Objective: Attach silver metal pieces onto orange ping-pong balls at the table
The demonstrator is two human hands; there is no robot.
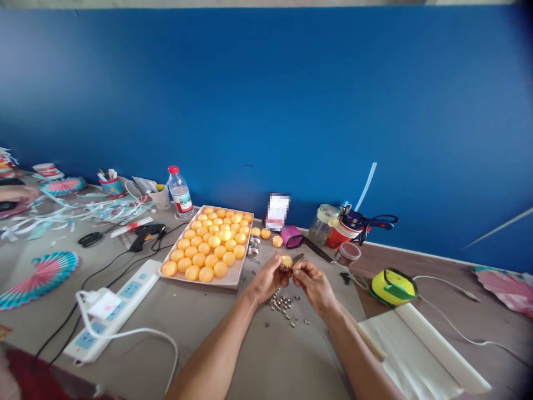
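My left hand (266, 279) is closed around an orange ball (286, 260), which looks like a table tennis ball with a dark, shiny lower part. At the ball's right side, the fingertips of my right hand (314, 284) are pinched together; whatever they hold is too small to make out. Below both hands, a scatter of small silver beads (281, 303) lies on the table. Just beyond my left hand are silver-covered balls (254, 250) and a few plain orange balls (265, 234).
To the left stand a shallow box (242, 265) of orange balls, a power strip (139, 283), a glue gun (145, 236) and a bottle (181, 194). On the right are a jar (322, 225), a yellow tape measure-like object (393, 287) and a white sheet (420, 355). Another person's hand (19, 193) shows far left.
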